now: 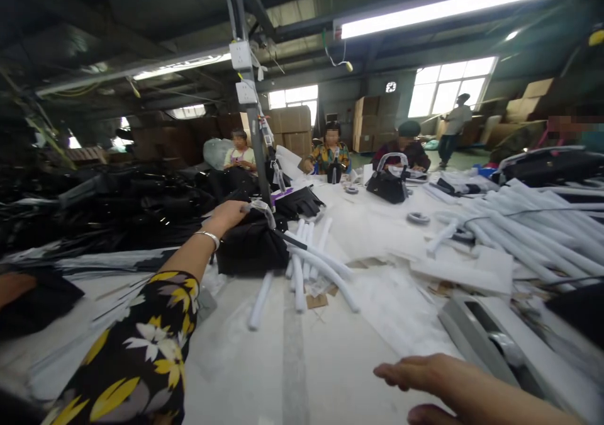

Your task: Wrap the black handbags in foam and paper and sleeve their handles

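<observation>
Stretched forward, my left hand (228, 216) is closed on the plastic-wrapped handle (262, 209) of a black handbag (252, 247). The bag stands on the white table near a metal post. Beside it, several white foam tubes (325, 272) lie in a loose pile, some close against the bag. My right hand (434, 378) is above the near right part of the table, fingers stretched out and nothing in them. It is nearest to a grey tape-dispenser-like device (491, 343).
Black bags and pieces (141, 204) are heaped at the left. A co-worker's hand (16, 286) shows at the left edge. A large bundle of white tubes (533, 223) lies at the right. Another black handbag (387, 184) stands farther back, with people seated behind. The metal post (257, 141) rises beyond my bag.
</observation>
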The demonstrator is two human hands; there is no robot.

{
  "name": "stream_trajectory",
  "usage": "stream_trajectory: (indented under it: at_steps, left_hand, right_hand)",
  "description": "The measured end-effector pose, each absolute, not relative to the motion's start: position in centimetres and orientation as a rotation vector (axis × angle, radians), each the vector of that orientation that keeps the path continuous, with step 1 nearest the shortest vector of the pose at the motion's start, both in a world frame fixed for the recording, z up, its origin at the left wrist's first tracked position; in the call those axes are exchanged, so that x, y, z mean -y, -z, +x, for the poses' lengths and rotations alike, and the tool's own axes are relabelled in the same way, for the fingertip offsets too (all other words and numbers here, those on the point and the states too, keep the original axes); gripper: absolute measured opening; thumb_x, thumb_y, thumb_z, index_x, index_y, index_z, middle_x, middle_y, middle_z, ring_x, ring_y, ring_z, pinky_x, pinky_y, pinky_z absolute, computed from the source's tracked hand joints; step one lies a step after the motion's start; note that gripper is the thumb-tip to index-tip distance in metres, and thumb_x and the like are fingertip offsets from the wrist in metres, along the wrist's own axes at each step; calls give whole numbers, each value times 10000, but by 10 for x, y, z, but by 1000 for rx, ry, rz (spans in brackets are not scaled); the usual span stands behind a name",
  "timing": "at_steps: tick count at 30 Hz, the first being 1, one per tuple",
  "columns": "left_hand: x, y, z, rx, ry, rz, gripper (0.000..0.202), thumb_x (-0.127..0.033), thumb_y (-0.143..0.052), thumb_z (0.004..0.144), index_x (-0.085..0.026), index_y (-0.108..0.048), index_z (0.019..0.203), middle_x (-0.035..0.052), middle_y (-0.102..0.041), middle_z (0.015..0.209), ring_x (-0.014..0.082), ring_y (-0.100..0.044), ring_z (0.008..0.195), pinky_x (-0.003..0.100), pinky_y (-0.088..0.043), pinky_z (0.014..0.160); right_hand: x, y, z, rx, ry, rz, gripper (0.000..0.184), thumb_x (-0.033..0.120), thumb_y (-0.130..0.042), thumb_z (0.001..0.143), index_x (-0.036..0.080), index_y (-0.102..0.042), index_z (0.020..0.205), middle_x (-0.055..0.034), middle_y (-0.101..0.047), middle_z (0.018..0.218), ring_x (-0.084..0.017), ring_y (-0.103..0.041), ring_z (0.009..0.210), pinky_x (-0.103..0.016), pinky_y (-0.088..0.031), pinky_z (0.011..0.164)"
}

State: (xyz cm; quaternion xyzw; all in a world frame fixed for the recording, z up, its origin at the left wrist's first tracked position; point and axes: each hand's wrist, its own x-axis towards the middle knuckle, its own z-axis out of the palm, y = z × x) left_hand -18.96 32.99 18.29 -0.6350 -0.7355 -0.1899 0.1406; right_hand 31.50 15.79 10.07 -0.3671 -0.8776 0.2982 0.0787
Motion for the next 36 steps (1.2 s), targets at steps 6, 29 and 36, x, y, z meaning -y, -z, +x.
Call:
stream_trajectory:
  at_steps: [6,29,36]
  left_hand:
    - [-340,-229,-177,1850,835,-1772,338,-427,-530,974,-128,-658,1067,58,-699,1071,200,-659,1001,415,-503,942]
    - [-202,-196,91,457,1283,-2833,222,-211,-485,993,-154,-668,1106,91,-725,1074,155,-682,1002,260,-517,885]
    - [-187,-175,-6,1099,726,-2992,832,-342,-766,799,-247,-357,1517,92,-415,1558,263,-399,1417,392,-330,1169]
  right_hand:
    - [-148,-93,304,2494,-862,-1074,358,369,-650,885,388,-690,1240,-30,-731,1178,-248,-706,1071,-325,-576,950]
    - [-62,-20,259,1905,-296,-1251,826,337,-615,900,294,-142,1576,-110,-180,1634,-355,-313,1453,-571,-434,1099]
    - [-71,14,244,1837,-285,-1102,756,327,-637,918,272,-227,1551,-130,-219,1620,-362,-270,1468,-626,-373,1125]
